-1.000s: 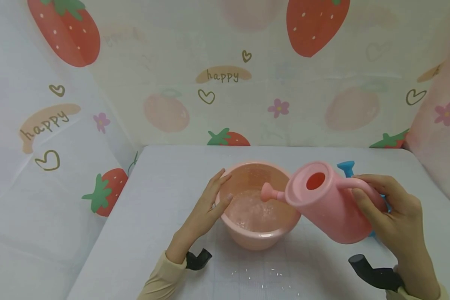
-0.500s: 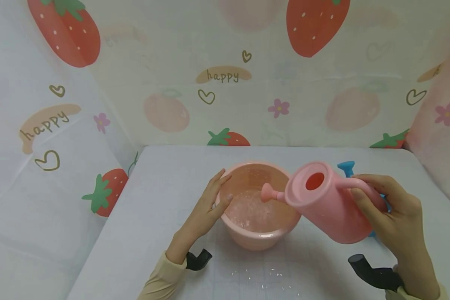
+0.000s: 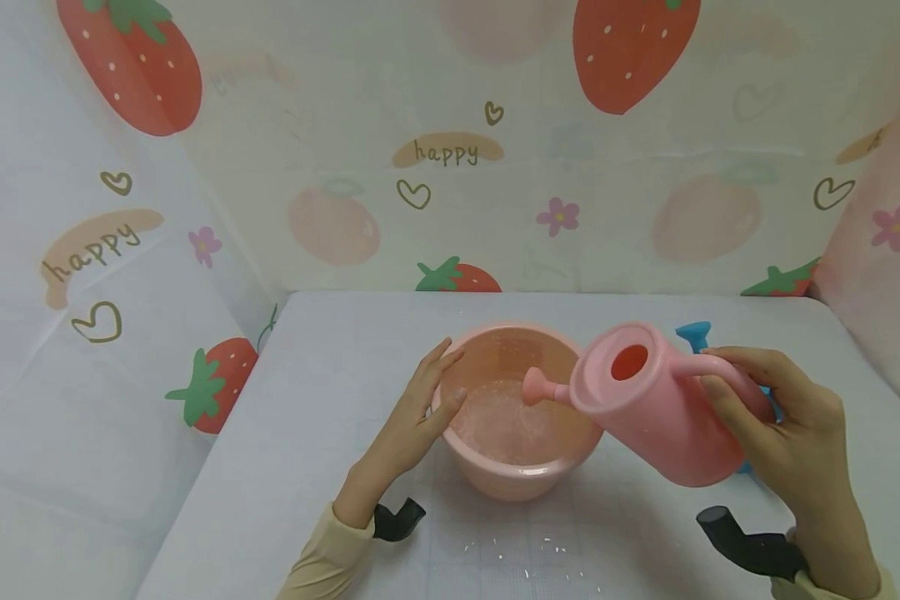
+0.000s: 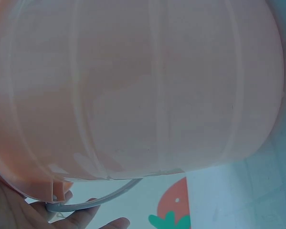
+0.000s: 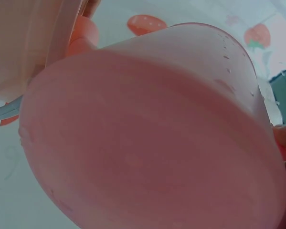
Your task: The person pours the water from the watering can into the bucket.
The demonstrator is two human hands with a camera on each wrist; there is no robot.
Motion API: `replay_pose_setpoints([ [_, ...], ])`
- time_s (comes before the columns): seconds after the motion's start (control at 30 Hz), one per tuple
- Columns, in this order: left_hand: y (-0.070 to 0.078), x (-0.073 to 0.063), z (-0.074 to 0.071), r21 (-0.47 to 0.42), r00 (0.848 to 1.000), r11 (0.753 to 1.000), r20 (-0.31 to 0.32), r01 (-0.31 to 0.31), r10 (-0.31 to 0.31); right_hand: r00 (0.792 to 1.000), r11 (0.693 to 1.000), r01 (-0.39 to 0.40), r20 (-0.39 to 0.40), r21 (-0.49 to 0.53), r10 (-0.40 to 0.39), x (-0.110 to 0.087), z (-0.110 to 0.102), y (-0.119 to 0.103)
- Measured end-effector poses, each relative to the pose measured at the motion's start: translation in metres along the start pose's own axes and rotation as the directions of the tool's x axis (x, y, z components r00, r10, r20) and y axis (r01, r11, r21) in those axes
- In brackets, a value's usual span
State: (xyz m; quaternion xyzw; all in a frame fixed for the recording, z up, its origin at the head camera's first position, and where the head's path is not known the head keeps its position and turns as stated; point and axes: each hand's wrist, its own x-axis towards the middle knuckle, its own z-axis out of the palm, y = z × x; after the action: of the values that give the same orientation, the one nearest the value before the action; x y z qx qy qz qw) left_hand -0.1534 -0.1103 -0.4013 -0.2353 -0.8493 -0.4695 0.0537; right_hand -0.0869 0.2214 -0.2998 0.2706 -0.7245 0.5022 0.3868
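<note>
A pink watering can is tilted in the head view, its spout head over a peach-coloured bucket in the middle of the table. My right hand grips the can's handle. Thin streaks fall below the spout onto rippling water in the bucket. At the bucket's left side rests my left hand, fingers fairly straight, thumb and fingertips over the rim. The left wrist view shows the bucket's ribbed wall and its grey bail handle close to my fingers. In the right wrist view the can's base fills most of the picture.
Behind the watering can a blue object with a flared head is mostly hidden. Small white specks or drops lie on the white table near its front. A strawberry-print sheet stands behind the table.
Both hands, the watering can and the bucket stay almost still. The ripples and bubbles on the water in the bucket have changed shape.
</note>
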Motion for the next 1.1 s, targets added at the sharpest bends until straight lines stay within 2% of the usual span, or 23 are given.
replay_pose_setpoints([
  [0.17, 0.0007, 0.0000, -0.0002, -0.004, 1.000, 1.000, 0.003, -0.002, 0.002, 1.000, 1.000, -0.003, -0.002, 0.015, 0.003, 0.0013, 0.0010, -0.0020],
  [1.1, 0.0014, -0.0002, -0.0005, 0.011, 1.000, 1.000, -0.002, 0.004, -0.004, 0.999, 0.999, -0.010, 0.032, -0.050, 0.011, 0.0045, -0.0010, 0.0002],
])
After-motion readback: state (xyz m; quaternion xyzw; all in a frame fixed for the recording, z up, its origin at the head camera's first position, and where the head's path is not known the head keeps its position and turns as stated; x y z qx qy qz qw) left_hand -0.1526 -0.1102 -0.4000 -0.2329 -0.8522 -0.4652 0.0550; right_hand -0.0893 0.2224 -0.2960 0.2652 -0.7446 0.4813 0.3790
